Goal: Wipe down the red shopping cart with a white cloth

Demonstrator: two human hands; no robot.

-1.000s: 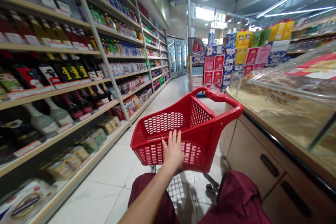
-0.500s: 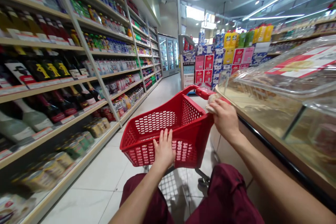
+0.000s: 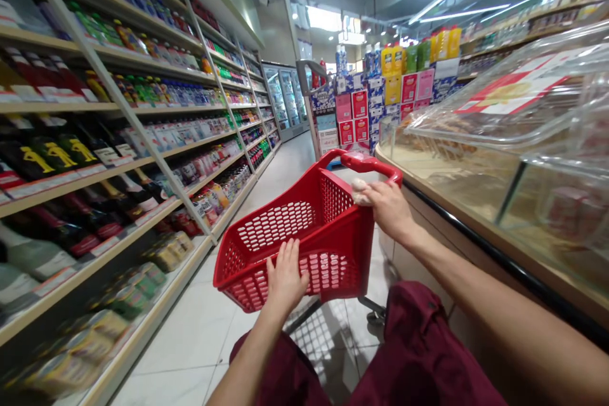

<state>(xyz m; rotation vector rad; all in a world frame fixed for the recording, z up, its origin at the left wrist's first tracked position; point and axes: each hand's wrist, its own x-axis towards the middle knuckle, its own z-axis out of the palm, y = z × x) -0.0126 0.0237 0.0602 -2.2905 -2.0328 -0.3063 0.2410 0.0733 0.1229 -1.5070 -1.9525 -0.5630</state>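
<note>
A red plastic shopping cart [image 3: 295, 273] stands crosswise just ahead of me, its holed basket tilted and bare inside where I can see. My left hand [image 3: 287, 273] lies against the basket's near side, fingers stretched out over the top rim and holding nothing. A crumpled white cloth [image 3: 360, 193] is bunched under the fingers of my right hand [image 3: 391, 209]. That hand presses the cloth against the cart's rim, just below the red handle [image 3: 366, 163]. Part of the cloth is hidden by the fingers.
Drink shelves [image 3: 157, 158] line the left side. A display counter [image 3: 457, 238] with clear plastic covers [image 3: 504, 101] runs close along the right. Ahead are stacked drink cartons [image 3: 354, 117] and glass-door fridges [image 3: 285, 95]. Pale floor tiles [image 3: 190, 323] lie below.
My right hand and the cloth have moved left and slightly down, from the handle's end onto the rim, uncovering the handle's end. My left hand keeps its place on the basket. The view has turned slightly right.
</note>
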